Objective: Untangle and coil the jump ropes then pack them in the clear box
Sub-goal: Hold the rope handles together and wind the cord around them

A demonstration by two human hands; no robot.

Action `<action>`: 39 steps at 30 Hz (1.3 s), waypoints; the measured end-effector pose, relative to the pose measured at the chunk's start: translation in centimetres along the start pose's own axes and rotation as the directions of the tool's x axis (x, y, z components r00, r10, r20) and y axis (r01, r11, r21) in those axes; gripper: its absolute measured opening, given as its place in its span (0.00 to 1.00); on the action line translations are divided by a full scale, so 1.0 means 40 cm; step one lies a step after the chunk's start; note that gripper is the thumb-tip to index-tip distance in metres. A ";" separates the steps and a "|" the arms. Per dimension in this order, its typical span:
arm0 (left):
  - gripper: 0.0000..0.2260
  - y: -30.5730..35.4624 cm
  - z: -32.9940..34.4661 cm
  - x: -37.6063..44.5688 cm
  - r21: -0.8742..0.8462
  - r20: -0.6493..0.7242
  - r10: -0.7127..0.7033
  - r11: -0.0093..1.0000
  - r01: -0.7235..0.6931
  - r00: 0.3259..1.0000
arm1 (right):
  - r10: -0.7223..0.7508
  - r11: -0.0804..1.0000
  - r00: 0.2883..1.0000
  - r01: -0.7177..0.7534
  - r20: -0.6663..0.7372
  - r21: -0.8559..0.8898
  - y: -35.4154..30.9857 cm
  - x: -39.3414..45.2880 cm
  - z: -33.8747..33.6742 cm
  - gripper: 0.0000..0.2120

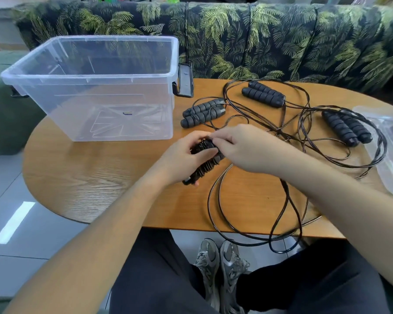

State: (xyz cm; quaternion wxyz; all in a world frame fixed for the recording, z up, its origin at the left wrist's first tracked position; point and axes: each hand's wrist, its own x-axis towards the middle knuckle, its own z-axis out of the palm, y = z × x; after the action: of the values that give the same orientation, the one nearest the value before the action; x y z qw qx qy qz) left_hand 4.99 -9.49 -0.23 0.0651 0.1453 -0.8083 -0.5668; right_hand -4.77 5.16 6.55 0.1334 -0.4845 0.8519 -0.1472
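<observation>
My left hand (186, 155) grips the wound rope bundle (204, 162) by its stiff handles while my right fingers (222, 138) pinch the springy, slippery cord.

handles (263, 94) black | table (77, 177) orange-brown woodgrain | sofa (281, 41) green palm-leaf print

Lighting: bright, even daylight; soft shadows. Glare: white streak on floor tiles (14, 222) at 8 o'clock; sheen on wooden table (82, 177). Distortion: wide-angle bowing at edges, sofa (281, 41) curved at 12 o'clock. Focus: slightly soft overall, blurrier at margins.
</observation>
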 end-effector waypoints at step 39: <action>0.27 -0.138 -0.010 -0.016 -0.713 0.456 0.224 0.671 0.203 0.861 | 0.138 0.987 0.957 -0.154 0.256 0.045 0.182 0.056 -0.027 0.29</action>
State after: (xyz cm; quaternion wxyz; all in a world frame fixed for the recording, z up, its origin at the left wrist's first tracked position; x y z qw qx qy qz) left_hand 6.61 -11.37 -5.21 -0.0934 -0.0532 -0.4958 -0.8617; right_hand -12.00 6.88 4.60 0.2668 -0.4306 0.8562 -0.1016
